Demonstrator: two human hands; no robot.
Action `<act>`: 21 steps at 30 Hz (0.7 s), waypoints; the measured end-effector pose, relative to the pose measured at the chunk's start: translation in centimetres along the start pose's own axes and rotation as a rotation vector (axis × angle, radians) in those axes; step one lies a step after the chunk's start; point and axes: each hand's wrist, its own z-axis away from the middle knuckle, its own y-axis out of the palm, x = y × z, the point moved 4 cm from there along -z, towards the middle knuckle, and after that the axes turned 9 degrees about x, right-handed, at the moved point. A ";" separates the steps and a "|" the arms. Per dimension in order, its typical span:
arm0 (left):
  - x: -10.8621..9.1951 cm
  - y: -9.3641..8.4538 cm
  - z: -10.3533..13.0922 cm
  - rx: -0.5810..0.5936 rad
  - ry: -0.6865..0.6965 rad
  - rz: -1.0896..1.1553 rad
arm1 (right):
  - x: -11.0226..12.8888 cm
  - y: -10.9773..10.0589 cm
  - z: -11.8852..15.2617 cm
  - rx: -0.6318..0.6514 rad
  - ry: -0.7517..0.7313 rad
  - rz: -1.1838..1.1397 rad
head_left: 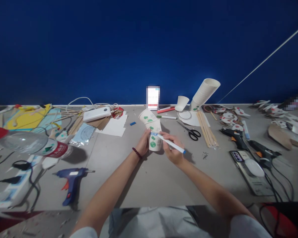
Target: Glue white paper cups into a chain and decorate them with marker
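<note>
Several white paper cups with green leaf prints are joined end to end in the middle of the table, the upper part tilting to the left. My left hand, with a dark bead bracelet at its wrist, grips them from the left side. In my right hand is a white marker with a blue end. Its tip points at the cups, where a band of blue marks shows near the join. Whether the tip touches the paper I cannot tell. A small blue cap lies to the left.
Black scissors, wooden sticks and a leaning cup stack are behind to the right. Glue guns and a phone occupy the right. At left are a blue glue gun, a bottle and a power strip.
</note>
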 end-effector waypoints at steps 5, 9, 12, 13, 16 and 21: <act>0.2 -0.1 -0.1 0.020 -0.005 -0.006 | 0.0 0.1 0.1 0.014 0.000 0.022; 0.2 -0.3 0.1 -0.009 0.006 -0.038 | 0.0 0.1 0.1 0.018 0.005 0.018; 0.0 -0.1 0.3 -0.016 0.014 -0.055 | 0.0 0.0 0.1 0.016 0.008 0.013; 0.0 0.0 0.3 -0.017 0.013 -0.054 | 0.0 0.0 0.1 0.012 0.005 0.019; -0.1 0.1 0.3 -0.031 0.017 -0.044 | 0.0 0.0 0.0 0.012 -0.005 0.042; 0.0 0.0 0.1 -0.046 0.015 -0.031 | -0.1 -0.1 -0.2 -0.003 -0.001 0.048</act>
